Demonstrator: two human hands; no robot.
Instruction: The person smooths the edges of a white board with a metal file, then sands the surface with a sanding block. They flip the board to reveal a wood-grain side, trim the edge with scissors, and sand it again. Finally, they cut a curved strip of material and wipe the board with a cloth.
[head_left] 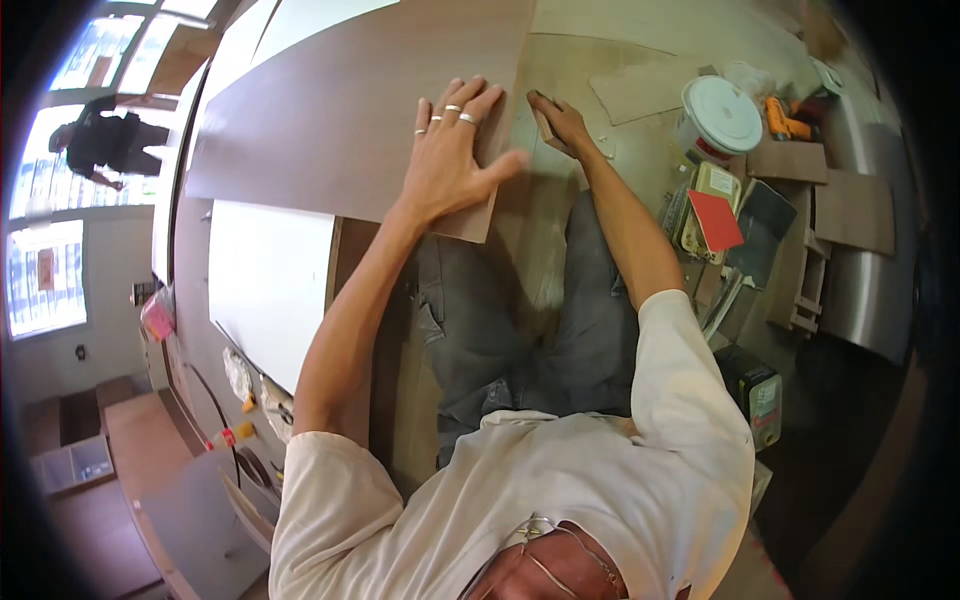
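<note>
A broad brown panel [320, 140] lies in front of me on the left, overhanging a white-sided cabinet [270, 275]. My left hand [445, 165] rests on the panel near its right edge, fingers stretched out and rings on several of them. Just off that edge, my right hand [570, 128] is closed around a small flat wooden block [550, 136]. The block stands apart from the panel, tilted. Its underside is hidden, so I cannot tell whether anything covers it.
To the right stand a lidded white bucket [722, 115], an orange power tool [786, 120], a red sheet [714, 220] on a tub, and a rectangular can [765, 408]. Another person [105, 145] is at the far left by the windows. A plastic bottle [230, 436] lies at the lower left.
</note>
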